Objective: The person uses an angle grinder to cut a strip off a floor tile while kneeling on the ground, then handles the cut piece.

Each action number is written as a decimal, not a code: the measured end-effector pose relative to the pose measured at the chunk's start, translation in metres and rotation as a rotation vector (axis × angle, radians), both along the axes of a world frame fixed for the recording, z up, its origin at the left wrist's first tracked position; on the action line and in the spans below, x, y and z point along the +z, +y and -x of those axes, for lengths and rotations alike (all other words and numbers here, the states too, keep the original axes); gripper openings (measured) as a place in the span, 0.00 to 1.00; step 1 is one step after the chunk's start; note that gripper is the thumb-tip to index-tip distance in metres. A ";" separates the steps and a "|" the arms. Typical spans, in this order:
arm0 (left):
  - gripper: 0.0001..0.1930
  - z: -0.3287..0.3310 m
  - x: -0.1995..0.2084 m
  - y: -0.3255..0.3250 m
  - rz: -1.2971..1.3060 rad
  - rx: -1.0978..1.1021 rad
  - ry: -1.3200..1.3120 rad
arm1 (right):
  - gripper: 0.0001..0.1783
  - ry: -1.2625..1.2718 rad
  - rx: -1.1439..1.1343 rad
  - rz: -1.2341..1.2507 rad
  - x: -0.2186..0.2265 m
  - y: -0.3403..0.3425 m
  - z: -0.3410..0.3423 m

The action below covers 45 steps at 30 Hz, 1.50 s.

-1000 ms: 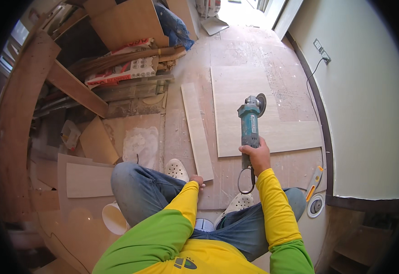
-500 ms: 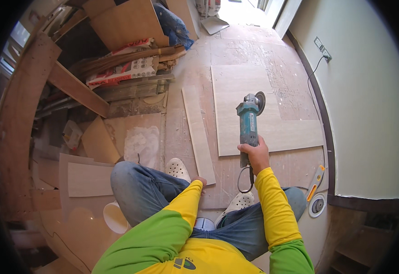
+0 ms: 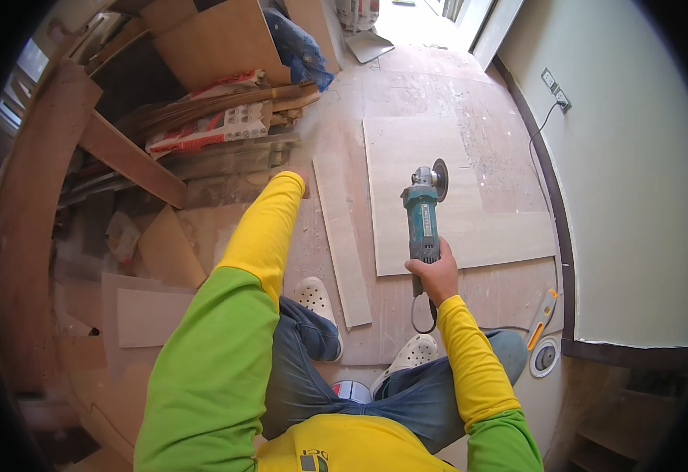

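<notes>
Left hand (image 3: 305, 187) has moved from the near end of the strip (image 3: 342, 244) to its 11 o'clock, grip undeterminable; strip appears unheld. Right hand (image 3: 437, 272) clamps the grinder (image 3: 423, 222) at strip's 2 o'clock.

Place: indoor building site, by the look
Floor (image 3: 415, 82): dusty, scuffed; L-shaped pale panel (image 3: 395, 189) laid flat
Tools: angle grinder (image 3: 422, 224), spirit level (image 3: 542, 318)
Left side: leaning boards (image 3: 218, 39), long brown strips (image 3: 202, 108), red-and-white sack (image 3: 245, 126)
Right wall (image 3: 635, 228): pale; dark skirting (image 3: 568, 307), power outlet (image 3: 562, 100) with cord (image 3: 547, 119)
</notes>
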<state>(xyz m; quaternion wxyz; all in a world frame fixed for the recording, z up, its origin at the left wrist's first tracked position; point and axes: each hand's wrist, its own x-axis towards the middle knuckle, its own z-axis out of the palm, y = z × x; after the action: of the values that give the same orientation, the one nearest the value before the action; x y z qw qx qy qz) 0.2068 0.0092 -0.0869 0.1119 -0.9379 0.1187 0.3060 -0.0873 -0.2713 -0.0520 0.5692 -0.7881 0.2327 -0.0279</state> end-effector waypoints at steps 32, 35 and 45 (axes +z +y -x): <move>0.54 0.051 -0.172 -0.018 0.187 -0.334 0.231 | 0.42 0.229 0.242 0.083 -0.196 0.151 -0.324; 0.56 0.050 -0.172 -0.019 0.176 -0.334 0.219 | 0.41 0.233 0.257 0.078 -0.198 0.153 -0.330; 0.60 0.047 -0.169 -0.022 0.132 -0.336 0.267 | 0.40 0.238 0.231 0.068 -0.206 0.160 -0.329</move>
<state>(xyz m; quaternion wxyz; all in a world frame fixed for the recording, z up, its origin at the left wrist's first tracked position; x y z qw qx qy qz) 0.1602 -0.0128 -0.2555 0.0831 -0.8615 0.3069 0.3959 0.2419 -0.1117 -0.2581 0.5102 -0.8261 0.2052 0.1232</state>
